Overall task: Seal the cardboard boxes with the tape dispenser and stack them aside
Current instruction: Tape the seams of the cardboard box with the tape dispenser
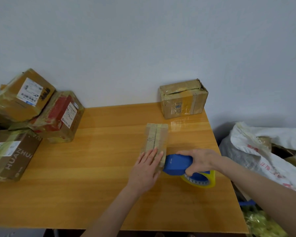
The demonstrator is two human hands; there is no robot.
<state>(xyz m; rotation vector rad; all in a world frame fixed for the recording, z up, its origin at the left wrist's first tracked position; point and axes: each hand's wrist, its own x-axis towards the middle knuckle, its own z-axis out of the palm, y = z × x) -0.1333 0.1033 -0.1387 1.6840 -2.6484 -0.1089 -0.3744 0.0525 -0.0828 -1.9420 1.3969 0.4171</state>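
Note:
A small narrow cardboard box (155, 136) lies on the wooden table (92, 168), its top flaps closed along a centre seam. My left hand (146, 170) lies flat on its near end with straight fingers. My right hand (199, 162) grips a blue tape dispenser (175, 164) carrying a yellow tape roll (201, 181). The dispenser's front touches the box's near right corner. A larger box (183, 100) with a torn, gaping top stands at the table's back right, against the wall.
Taped boxes are piled at the left: a labelled brown one (22, 98) on top, a red one (58, 117) beside it, a printed one (12, 154) below. Right of the table sits a white sack (266, 151) with scraps.

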